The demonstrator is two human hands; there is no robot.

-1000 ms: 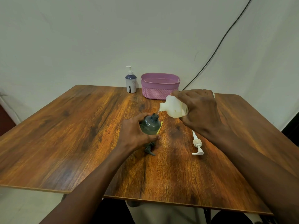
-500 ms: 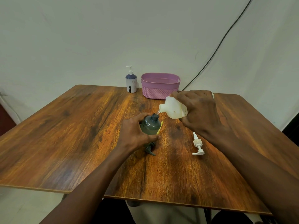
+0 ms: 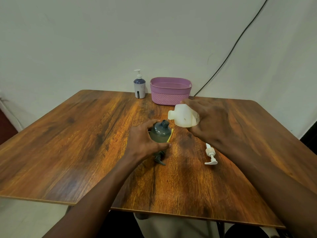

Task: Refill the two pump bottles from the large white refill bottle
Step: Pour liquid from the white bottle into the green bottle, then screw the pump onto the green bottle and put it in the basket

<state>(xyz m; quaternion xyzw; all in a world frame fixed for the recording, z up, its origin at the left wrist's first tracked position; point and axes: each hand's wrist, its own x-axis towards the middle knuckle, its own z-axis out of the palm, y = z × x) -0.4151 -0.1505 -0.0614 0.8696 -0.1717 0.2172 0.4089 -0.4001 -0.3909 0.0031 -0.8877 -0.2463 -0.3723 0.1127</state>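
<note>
Pour in progress. Left hand [image 3: 143,144] is wrapped around the dark green pump bottle [image 3: 160,133], fingers closed on its body, holding it upright mid-table. Right hand [image 3: 208,122] is clamped over the large white refill bottle [image 3: 184,115], tipped nearly sideways with its spout just above and right of the green bottle's open neck. Cannot tell if a stream is running; too thin to see at this size. Green bottle looks partly filled with a yellowish liquid.

Its grey pump head [image 3: 159,158] lies on the table [image 3: 68,143] just near of the left hand. A white pump head [image 3: 211,154] lies to the right, under the right forearm. Second pump bottle [image 3: 139,85], purple and white, stands at the far edge with its pump on, beside the pink basket [image 3: 170,91]. Looks like it still needs its turn.

Risks: the neck is narrow and the spout sits off to one side, so a steeper tilt or a wobble would likely send liquid down the outside and onto the wood. Overfill is possible since the dark plastic hides the level. Right forearm could knock the white pump head.

Versus the earlier frames: little change. Refill bottle has risen slightly, spout a touch higher off the neck. Left hand's grip is the same.
</note>
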